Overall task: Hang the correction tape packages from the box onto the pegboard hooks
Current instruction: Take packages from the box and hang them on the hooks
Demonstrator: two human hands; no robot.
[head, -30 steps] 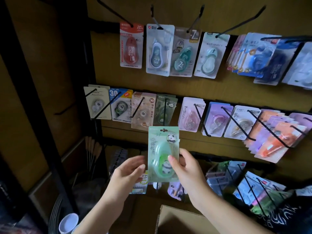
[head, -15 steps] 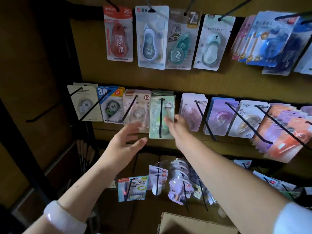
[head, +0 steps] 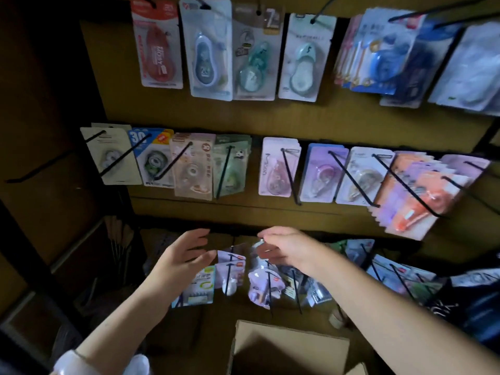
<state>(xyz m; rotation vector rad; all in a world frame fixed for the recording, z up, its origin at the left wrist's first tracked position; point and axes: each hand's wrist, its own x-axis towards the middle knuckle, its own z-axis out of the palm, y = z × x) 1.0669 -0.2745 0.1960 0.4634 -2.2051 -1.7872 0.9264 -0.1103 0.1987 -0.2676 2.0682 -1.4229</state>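
Note:
The green panda correction tape package [head: 232, 169] hangs on a black hook [head: 223, 174] in the middle row of the pegboard [head: 243, 115], in front of other green packs. Below that row my left hand [head: 184, 255] hangs with its fingers spread and nothing in it. My right hand [head: 284, 246] is beside it, fingers loosely bent and holding nothing, in front of the lowest row of packages. The cardboard box [head: 289, 347] shows at the bottom middle; its inside is hidden.
Rows of correction tape packs fill the hooks: a red one [head: 158, 44] top left, orange ones [head: 422, 196] at the right. Long black hooks stick out toward me. A dark shelf frame [head: 24, 234] stands at the left. Small packs [head: 230, 272] hang just under my hands.
The green panda package went from both hands onto the middle-row hook. My right hand let go of it and both hands have dropped below that row.

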